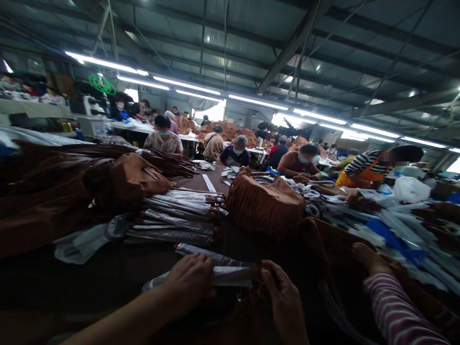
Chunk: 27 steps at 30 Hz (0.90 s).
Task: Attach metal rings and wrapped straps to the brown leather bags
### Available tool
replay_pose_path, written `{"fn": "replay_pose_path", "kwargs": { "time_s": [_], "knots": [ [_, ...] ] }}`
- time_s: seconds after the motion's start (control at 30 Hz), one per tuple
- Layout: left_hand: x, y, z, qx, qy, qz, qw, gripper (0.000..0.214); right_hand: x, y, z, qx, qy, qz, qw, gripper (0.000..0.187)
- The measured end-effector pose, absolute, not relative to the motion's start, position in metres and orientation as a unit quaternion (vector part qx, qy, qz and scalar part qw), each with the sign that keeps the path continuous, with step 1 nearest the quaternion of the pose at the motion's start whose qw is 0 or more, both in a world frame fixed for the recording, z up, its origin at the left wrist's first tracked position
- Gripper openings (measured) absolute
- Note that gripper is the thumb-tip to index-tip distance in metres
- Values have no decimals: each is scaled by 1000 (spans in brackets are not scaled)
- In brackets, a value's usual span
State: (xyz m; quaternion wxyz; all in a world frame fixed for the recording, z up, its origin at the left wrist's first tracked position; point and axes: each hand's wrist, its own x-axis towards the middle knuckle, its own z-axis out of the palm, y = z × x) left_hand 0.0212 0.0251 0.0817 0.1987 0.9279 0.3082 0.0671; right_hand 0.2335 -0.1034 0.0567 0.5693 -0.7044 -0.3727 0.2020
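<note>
My left hand (189, 282) and my right hand (282, 297) both grip a long strap in a clear plastic sleeve (230, 275), low in the middle of the head view. The left fingers curl over its left part. The right thumb and fingers pinch its right end. Just beyond lies a stack of several similar plastic-wrapped straps (179, 213). A brown fringed bag (264, 203) sits behind the strap. A brown flat bag piece (327, 239) lies to the right of my hands.
A co-worker's hand (370, 258) and striped sleeve (398, 311) rest at the right on brown material. Brown bags (136, 177) are piled at the left. More wrapped pieces (395, 225) cover the right of the table. Several people work at tables further back.
</note>
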Motion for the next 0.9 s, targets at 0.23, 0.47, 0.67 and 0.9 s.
{"fn": "replay_pose_path", "kwargs": {
  "time_s": [0.23, 0.47, 0.67, 0.9],
  "knots": [
    [58, 17, 150, 921, 170, 95, 338, 44, 216, -102, 71, -680, -479, 112, 544, 23],
    [99, 20, 136, 765, 180, -29, 618, 24, 228, -109, 69, -644, -464, 152, 589, 35],
    [113, 44, 117, 792, 244, -16, 559, 18, 267, -119, 9, -753, -369, 173, 516, 48],
    [118, 54, 86, 810, 288, 10, 512, 32, 256, -110, -25, -718, -478, 142, 487, 44]
  ]
}}
